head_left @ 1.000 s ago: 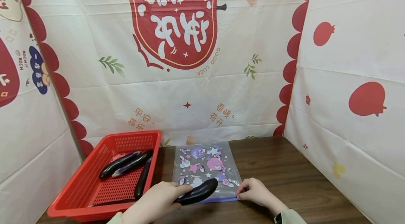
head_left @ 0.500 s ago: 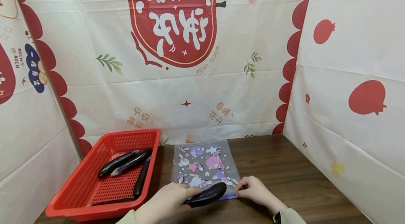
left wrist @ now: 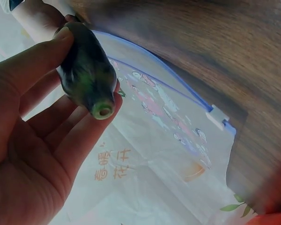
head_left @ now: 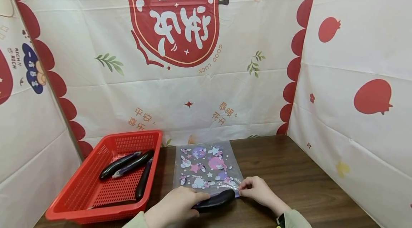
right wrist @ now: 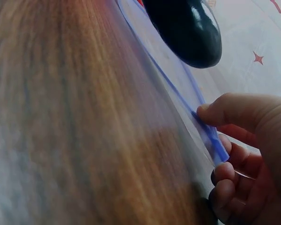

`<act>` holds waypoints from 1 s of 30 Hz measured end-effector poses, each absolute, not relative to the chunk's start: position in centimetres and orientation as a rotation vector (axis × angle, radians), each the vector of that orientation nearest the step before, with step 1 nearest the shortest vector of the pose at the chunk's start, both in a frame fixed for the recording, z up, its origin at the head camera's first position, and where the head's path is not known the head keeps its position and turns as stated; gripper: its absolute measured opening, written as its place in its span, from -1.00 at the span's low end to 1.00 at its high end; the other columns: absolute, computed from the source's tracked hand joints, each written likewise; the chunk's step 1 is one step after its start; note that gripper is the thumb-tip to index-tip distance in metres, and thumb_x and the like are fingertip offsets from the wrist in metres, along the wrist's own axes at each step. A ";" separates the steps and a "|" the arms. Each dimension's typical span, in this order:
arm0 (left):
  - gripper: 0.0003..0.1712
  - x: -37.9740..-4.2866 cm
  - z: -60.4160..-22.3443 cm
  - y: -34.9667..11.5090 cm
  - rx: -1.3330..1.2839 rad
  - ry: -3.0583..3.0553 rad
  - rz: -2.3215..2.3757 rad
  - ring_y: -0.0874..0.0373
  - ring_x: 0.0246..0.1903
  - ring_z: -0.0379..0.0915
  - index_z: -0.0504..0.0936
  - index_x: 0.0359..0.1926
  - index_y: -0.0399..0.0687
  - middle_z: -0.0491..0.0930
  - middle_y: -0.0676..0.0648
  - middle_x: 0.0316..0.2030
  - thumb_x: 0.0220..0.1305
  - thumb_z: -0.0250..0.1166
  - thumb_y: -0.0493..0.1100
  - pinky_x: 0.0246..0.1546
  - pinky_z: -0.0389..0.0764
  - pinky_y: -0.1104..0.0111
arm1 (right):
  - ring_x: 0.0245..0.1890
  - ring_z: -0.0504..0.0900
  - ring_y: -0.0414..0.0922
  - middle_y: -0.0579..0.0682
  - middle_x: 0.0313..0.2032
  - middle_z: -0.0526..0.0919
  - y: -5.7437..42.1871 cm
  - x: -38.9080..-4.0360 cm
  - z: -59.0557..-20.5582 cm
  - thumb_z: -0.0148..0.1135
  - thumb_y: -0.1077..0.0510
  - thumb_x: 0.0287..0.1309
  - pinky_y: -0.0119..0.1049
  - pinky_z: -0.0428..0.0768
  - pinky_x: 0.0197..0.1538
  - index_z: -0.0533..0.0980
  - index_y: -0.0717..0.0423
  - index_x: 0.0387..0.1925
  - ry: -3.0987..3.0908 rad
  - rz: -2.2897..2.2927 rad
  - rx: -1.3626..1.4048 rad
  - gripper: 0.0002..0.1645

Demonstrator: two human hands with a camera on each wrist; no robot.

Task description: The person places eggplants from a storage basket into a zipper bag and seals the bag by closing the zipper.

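A clear zip bag (head_left: 206,165) printed with pink and purple cartoons lies flat on the table, its blue-edged mouth toward me. My left hand (head_left: 178,203) grips a dark eggplant (head_left: 215,201) by its stem end, the rounded end pointing right, close over the bag's mouth. The right wrist view shows that rounded end (right wrist: 192,33) overlapping the parted blue mouth edges. My right hand (head_left: 260,193) pinches the right corner of the mouth between thumb and fingers. In the left wrist view a white slider (left wrist: 218,116) sits near the mouth's other end.
To the left stands a red plastic basket (head_left: 65,199) with several eggplants (head_left: 119,165) inside. The brown wooden table (head_left: 273,163) extends to the right of the bag. Printed white cloth (head_left: 257,106) walls the back and both sides.
My left hand has carried the eggplant rightward along the bag's mouth, toward my right hand. The right hand keeps its pinch on the corner. The head view has shifted slightly.
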State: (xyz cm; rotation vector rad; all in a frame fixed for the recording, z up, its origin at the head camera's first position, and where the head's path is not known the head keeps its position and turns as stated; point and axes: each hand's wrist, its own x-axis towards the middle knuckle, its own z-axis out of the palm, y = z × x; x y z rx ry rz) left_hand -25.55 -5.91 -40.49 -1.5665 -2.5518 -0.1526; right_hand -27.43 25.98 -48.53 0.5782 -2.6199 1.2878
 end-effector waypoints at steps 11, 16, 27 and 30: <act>-0.49 -25.9 -40.4 -5.4 -1.539 -2.601 -0.104 0.45 -0.30 0.51 0.64 0.06 0.17 0.65 0.23 -0.21 0.02 0.50 -0.04 -0.33 0.52 0.48 | -0.53 0.45 -0.35 -0.20 -0.53 0.55 25.6 -27.3 -48.2 0.42 0.24 -0.08 -0.41 0.45 -0.47 0.67 0.01 -0.49 -2.561 1.344 0.503 -0.92; -0.47 -25.9 -40.4 -5.2 -1.491 -2.638 -0.090 0.44 -0.30 0.53 0.64 0.07 0.21 0.66 0.23 -0.20 0.00 0.52 -0.03 -0.33 0.53 0.45 | -0.52 0.44 -0.34 -0.21 -0.52 0.54 25.4 -27.1 -48.2 0.44 0.21 -0.08 -0.42 0.43 -0.45 0.66 -0.01 -0.50 -2.532 1.333 0.474 -0.92; -0.48 -26.5 -40.7 -4.9 -1.428 -2.656 -0.042 0.35 -0.33 0.56 0.65 0.05 0.21 0.67 0.20 -0.26 -0.01 0.51 0.00 -0.37 0.54 0.40 | -0.52 0.43 -0.37 -0.26 -0.54 0.52 25.1 -27.0 -48.3 0.44 0.21 -0.08 -0.40 0.42 -0.42 0.66 -0.05 -0.51 -2.493 1.245 0.483 -0.91; -0.50 -26.8 -40.8 -4.8 -1.421 -2.657 -0.051 0.36 -0.33 0.55 0.66 0.03 0.20 0.67 0.20 -0.28 -0.01 0.51 -0.01 -0.36 0.54 0.40 | -0.51 0.44 -0.36 -0.25 -0.53 0.53 25.2 -27.0 -48.2 0.44 0.21 -0.08 -0.40 0.42 -0.42 0.66 -0.04 -0.51 -2.502 1.260 0.487 -0.91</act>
